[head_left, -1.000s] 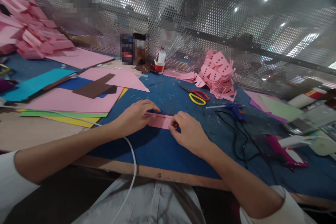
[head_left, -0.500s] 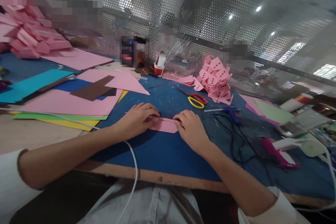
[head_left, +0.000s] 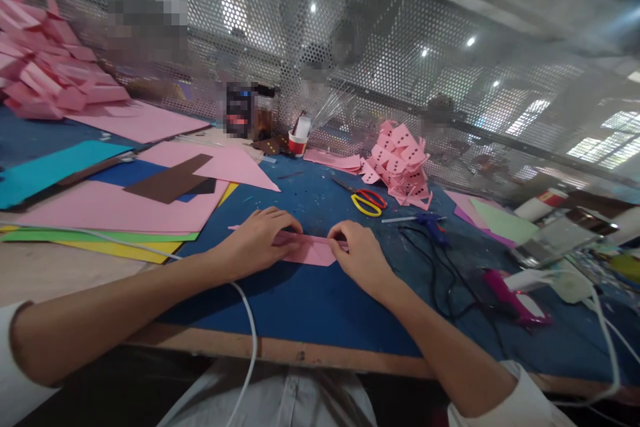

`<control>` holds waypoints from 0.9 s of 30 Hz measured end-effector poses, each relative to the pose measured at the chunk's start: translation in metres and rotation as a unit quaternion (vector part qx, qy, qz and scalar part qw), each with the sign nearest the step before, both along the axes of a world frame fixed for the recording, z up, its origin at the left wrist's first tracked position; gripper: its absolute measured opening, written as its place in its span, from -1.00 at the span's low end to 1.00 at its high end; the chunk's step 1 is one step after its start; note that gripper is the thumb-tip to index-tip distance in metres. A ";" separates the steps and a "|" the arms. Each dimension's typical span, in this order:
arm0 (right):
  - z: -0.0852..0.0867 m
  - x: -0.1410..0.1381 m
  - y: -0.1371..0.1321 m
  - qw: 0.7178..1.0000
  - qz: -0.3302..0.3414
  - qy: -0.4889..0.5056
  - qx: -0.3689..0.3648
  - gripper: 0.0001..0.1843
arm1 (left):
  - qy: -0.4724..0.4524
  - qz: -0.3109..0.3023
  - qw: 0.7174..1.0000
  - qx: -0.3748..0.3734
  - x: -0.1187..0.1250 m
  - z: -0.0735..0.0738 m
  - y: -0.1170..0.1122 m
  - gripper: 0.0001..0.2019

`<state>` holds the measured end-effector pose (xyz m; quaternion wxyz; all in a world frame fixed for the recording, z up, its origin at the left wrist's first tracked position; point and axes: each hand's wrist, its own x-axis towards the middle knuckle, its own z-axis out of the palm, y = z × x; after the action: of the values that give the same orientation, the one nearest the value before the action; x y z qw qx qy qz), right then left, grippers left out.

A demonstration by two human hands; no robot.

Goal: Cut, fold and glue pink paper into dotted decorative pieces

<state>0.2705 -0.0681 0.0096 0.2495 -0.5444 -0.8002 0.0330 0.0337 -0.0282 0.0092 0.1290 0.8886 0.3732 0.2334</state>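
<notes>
A strip of pink paper (head_left: 311, 253) lies on the blue work surface in front of me, with a fold line along its far edge. My left hand (head_left: 263, 240) is closed on its left part, fingers curled over the far side. A pointed pink tip shows to the left beyond that hand. At the right end, my right hand (head_left: 357, 250) pinches the folded edge between thumb and fingers. Past the hands lie scissors (head_left: 369, 202) with one red and one yellow handle loop.
Coloured sheets (head_left: 125, 210) are stacked at left, below a heap of pink paper loops (head_left: 55, 67). Dotted pink pieces (head_left: 400, 163) are piled at the back. A blue glue gun (head_left: 433, 228) with a black cord lies right. A white cable (head_left: 250, 327) crosses beneath my left forearm.
The view has shifted slightly, so the bench sits lower and further left. Both hands keep their hold on the pink strip, and my right fingers are bent more tightly at its end.
</notes>
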 end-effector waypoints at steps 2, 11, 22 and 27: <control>0.002 0.001 0.001 1.000 0.010 0.015 0.003 -0.93 | -0.006 0.007 1.000 -0.003 -0.001 0.002 0.000 -0.75; 0.024 0.007 0.009 0.995 0.028 0.019 0.099 -0.82 | -0.037 0.050 0.997 -0.034 -0.008 0.010 0.008 -0.69; 0.056 0.064 0.100 0.961 -0.201 -0.175 -0.074 -0.76 | -0.023 0.097 0.995 0.006 -0.015 0.028 0.053 -0.66; 0.039 0.063 0.126 0.931 -0.218 -0.233 -0.177 -0.63 | -0.048 0.073 0.996 -0.002 -0.023 0.012 0.060 -0.67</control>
<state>0.3333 0.0584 0.0485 -0.0428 -0.7329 -0.6790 -0.0087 0.0103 0.0322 0.0213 0.1313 0.8465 0.4311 0.2833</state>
